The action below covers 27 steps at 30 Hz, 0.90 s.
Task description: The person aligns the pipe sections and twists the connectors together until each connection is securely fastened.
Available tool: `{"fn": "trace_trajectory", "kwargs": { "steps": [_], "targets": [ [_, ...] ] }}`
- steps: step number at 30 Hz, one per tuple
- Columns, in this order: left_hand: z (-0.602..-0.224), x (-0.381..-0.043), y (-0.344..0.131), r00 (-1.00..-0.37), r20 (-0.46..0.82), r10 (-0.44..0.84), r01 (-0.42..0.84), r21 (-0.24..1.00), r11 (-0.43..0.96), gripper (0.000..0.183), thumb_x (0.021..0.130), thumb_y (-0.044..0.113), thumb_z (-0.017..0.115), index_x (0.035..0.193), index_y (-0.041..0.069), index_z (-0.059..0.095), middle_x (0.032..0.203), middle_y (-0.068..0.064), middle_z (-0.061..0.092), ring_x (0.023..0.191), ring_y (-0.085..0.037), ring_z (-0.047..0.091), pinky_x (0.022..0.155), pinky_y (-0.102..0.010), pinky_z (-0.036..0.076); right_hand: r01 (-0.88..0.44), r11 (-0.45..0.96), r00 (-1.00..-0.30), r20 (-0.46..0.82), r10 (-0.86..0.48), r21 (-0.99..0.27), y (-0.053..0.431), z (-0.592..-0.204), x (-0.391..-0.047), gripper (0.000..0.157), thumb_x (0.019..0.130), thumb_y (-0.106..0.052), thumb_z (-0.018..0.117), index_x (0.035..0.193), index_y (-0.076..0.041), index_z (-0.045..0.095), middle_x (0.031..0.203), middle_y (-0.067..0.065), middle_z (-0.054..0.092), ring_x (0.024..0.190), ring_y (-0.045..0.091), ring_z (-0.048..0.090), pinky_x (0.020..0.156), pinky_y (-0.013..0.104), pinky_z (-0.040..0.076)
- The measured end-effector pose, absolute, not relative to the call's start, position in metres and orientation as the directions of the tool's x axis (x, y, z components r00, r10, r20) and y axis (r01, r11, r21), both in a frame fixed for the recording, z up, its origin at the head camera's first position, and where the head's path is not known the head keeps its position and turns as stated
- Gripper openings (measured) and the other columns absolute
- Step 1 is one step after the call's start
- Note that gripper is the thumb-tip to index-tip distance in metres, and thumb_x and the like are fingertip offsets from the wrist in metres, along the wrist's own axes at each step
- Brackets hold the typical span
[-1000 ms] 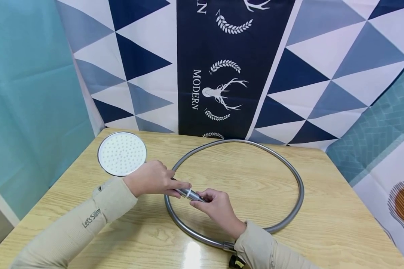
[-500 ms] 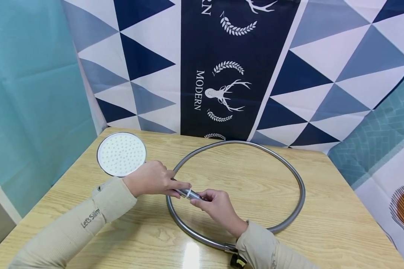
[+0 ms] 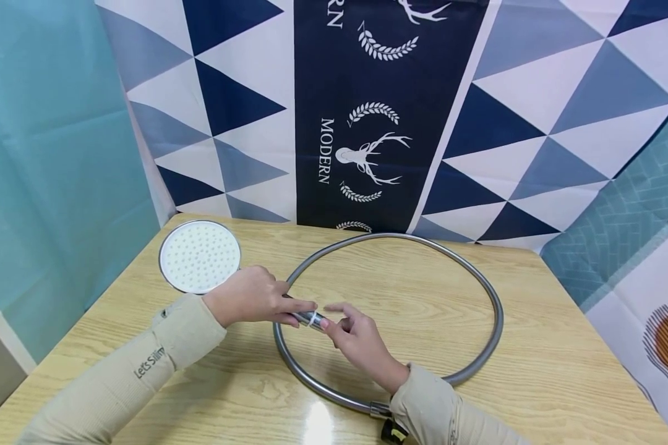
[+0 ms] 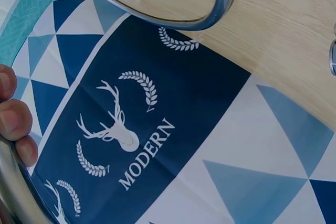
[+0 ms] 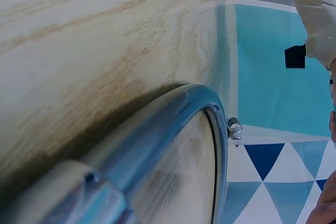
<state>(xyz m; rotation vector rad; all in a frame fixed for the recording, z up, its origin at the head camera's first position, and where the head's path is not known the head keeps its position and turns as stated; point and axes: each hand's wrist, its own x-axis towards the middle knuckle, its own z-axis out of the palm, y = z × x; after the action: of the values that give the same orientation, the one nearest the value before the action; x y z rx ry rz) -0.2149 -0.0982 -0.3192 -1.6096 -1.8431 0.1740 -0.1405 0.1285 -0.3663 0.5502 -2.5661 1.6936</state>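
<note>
My left hand grips the chrome handle of a shower head, whose round white nozzle face points up at the left. A white ring sits near the end of that handle. My right hand pinches the handle's end, thumb on top and index finger stretched out above. In the left wrist view, fingertips wrap a curved chrome tube. A grey metal shower hose lies looped on the table around and below both hands. Its end connector rests beside my right sleeve.
The wooden table ends at a geometric patterned curtain behind and a teal sheet on the left. A small chrome fitting lies farther off, partly hidden by my left forearm in the head view.
My right hand's index finger has lifted and straightened, and its thumb has shifted up along the handle's end toward the white ring. The left hand and the hose have stayed put.
</note>
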Motion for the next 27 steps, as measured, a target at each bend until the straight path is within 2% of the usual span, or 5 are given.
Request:
{"fn": "trace_trajectory", "kwargs": {
  "steps": [6,9,14,20,27],
  "targets": [
    [-0.318,-0.218,-0.098,-0.019,0.404,0.915,0.835,-0.497,0.237,0.034,0.082,0.05,0.069,0.11,0.03,0.062,0.052,0.007,0.046,0.038,-0.005,0.03,0.039,-0.016,0.026,-0.43,0.356,-0.897,0.349,-0.27,-0.83,0.128,-0.368,-0.139,0.014,0.092,-0.009,0.064,0.101,-0.002,0.056,0.06,0.0,0.051,0.049,0.003,0.039,0.045,0.021,0.034],
    [-0.316,-0.219,-0.097,-0.017,0.411,0.911,0.842,-0.486,0.235,0.034,0.082,0.049,0.07,0.109,0.03,0.063,0.053,0.007,0.047,0.038,-0.005,0.031,0.039,-0.017,0.027,-0.436,0.362,-0.897,0.366,-0.247,-0.824,0.128,-0.369,-0.14,0.018,0.085,-0.007,0.072,0.098,-0.005,0.058,0.062,0.0,0.054,0.051,0.002,0.044,0.047,0.02,0.038],
    [-0.314,-0.218,-0.097,-0.039,0.4,0.916,0.845,-0.476,0.244,0.033,0.083,0.05,0.068,0.109,0.031,0.064,0.053,0.007,0.048,0.039,-0.004,0.029,0.039,-0.017,0.025,-0.457,0.34,-0.888,0.395,-0.237,-0.822,0.126,-0.37,-0.141,0.021,0.079,0.004,0.074,0.096,0.001,0.062,0.069,0.006,0.064,0.058,0.002,0.053,0.052,0.02,0.046],
    [-0.312,-0.213,-0.097,-0.116,0.363,0.925,0.827,-0.48,0.293,0.034,0.084,0.052,0.066,0.113,0.033,0.066,0.053,0.007,0.046,0.041,-0.005,0.028,0.039,-0.017,0.025,-0.433,0.258,-0.898,0.388,-0.208,-0.863,0.126,-0.371,-0.142,0.021,0.079,0.005,0.074,0.098,0.007,0.067,0.086,0.018,0.07,0.069,0.004,0.06,0.058,0.019,0.049],
    [-0.313,-0.209,-0.095,-0.17,0.364,0.916,0.812,-0.475,0.339,0.036,0.083,0.054,0.065,0.114,0.036,0.068,0.053,0.007,0.044,0.041,-0.005,0.027,0.04,-0.018,0.024,-0.39,0.253,-0.916,0.346,-0.202,-0.885,0.126,-0.373,-0.141,0.022,0.08,0.003,0.074,0.1,0.007,0.067,0.084,0.017,0.069,0.064,0.004,0.056,0.056,0.018,0.046]
  ]
}}
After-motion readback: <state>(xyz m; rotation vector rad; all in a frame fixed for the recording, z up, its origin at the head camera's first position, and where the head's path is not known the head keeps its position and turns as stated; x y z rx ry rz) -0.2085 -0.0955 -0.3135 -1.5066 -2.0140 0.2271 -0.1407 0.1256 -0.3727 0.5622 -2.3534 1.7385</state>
